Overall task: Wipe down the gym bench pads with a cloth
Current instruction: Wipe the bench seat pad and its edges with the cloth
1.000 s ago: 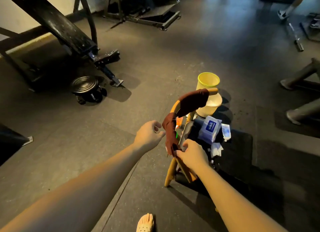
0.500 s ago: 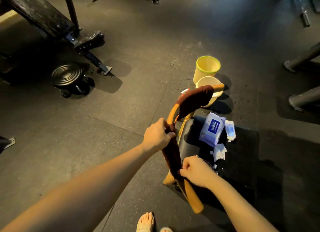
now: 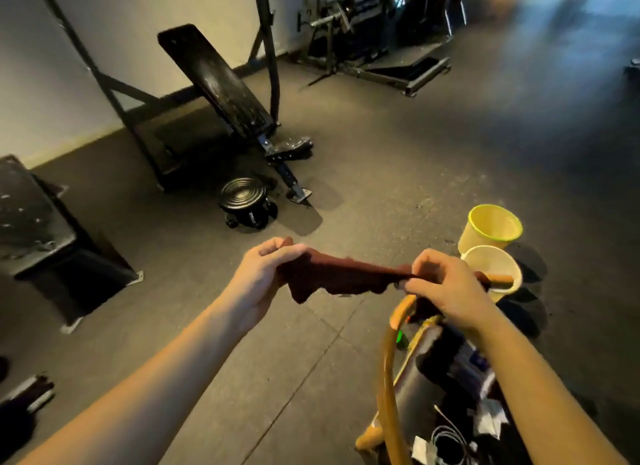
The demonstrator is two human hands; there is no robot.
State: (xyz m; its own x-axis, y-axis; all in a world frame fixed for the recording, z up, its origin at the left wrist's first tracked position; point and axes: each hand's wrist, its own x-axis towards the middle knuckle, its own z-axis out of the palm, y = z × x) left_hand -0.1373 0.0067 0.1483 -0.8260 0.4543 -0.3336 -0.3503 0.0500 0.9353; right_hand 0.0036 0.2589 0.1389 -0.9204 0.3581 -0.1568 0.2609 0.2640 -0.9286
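Cloth (image 3: pixel 339 281) held stretched in air between hands, over floor. Left end clenched in left hand (image 3: pixel 266 277); right end pinched by right hand (image 3: pixel 446 284), fingers curled. Bench pad (image 3: pixel 214 80) well apart, by wall; not yet wiped.

Risks, as judged:
- right end near chair (image 3: pixel 386 367), contact not discernible; snag possible if tugged
- cup (image 3: pixel 491 263) just beyond right hand; could be tipped
- cloth dropped on floor if one pinch slackened; grit carried to pad

No text, label, brand, number or sign can be read anywhere. Some print is carried only by the soft blue-and-white packet (image 3: pixel 479 359) on the dark seat at lower right, and it is blurred beyond reading.
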